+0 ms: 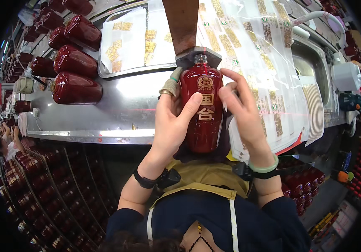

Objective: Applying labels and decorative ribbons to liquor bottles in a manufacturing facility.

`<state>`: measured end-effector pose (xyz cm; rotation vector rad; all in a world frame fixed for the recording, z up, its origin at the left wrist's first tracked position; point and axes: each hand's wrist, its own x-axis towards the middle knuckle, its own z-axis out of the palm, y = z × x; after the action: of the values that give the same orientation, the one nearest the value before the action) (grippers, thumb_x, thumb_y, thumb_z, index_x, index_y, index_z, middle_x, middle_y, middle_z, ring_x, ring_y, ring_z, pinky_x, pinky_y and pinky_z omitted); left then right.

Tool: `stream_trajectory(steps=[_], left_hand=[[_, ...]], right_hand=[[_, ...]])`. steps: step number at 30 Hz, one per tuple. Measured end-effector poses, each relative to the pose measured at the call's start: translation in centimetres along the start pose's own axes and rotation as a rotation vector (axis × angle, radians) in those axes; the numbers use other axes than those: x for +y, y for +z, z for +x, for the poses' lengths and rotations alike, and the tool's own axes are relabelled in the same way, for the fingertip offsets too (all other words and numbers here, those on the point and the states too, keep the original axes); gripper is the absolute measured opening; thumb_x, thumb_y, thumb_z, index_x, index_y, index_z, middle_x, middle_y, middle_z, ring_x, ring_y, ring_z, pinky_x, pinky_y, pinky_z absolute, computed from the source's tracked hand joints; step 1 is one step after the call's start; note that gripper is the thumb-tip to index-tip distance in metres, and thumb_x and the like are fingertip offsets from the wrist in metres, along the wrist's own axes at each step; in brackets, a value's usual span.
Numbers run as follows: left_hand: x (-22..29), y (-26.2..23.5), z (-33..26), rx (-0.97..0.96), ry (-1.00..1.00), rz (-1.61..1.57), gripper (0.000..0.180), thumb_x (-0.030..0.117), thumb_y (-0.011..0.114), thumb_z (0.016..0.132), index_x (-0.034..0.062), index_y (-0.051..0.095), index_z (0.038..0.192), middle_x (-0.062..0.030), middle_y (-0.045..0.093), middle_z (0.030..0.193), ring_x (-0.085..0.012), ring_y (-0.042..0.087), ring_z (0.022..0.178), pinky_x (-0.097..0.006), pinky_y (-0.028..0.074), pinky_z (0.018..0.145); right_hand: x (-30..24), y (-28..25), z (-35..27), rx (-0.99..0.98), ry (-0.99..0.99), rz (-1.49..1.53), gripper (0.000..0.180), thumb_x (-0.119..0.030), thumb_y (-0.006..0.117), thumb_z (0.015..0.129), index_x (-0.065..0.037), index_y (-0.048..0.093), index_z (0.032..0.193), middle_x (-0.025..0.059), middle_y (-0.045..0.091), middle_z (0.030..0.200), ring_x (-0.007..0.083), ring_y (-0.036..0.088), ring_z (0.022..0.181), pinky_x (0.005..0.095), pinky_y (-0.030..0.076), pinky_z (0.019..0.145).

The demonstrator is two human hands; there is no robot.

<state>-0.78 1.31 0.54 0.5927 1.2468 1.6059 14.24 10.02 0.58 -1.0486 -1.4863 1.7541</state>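
A dark red glossy bottle [202, 134] with gold lettering and a gold emblem lies in front of me, its clear neck pointing away against a grey metal block [209, 54]. Round its left side my left hand [174, 111] is closed, thumb across the front. A fabric cover wraps one left finger, and a pale tip cover sits on another. At the bottle's right edge is my right hand [241, 107], fingers bent and apart, the index fingertip close to the shoulder. Whether those fingers touch the glass I cannot make out.
Several red bottles [77, 88] lie on the steel table [126, 109] at left. Behind them, a tray [105, 69] carries sheets with gold pieces. Sheets of gold labels [247, 46] cover the right side, beside a sink [310, 63]. Racks of bottles [42, 185] stand lower left.
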Motion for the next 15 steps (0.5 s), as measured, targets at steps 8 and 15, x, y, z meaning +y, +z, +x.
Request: stream_trajectory(steps=[8,15], left_hand=[[-0.9,0.4,-0.1,-0.006,0.056,0.197,0.083,0.008,0.075,0.092,-0.0071,0.026,0.157,-0.0175,0.057,0.139,-0.0199,0.061,0.123,-0.036,0.051,0.104],[-1.3,0.7,-0.2,0.005,0.132,0.215,0.082,0.007,0.074,0.093,-0.0071,0.026,0.157,-0.0168,0.057,0.138,-0.0186,0.06,0.122,-0.034,0.05,0.103]], right_hand=[[-5.7,-1.8,2.1,0.062,-0.496,-0.437,0.034,0.01,0.06,0.095,0.004,0.061,0.129,0.0121,0.067,0.118,0.019,0.063,0.113,0.0322,0.05,0.097],[-7.4,0.1,4.0,-0.174,-0.93,-0.963,0.038,0.013,0.063,0.084,-0.004,0.073,0.116,0.0129,0.07,0.098,0.0323,0.062,0.092,0.0413,0.052,0.08]])
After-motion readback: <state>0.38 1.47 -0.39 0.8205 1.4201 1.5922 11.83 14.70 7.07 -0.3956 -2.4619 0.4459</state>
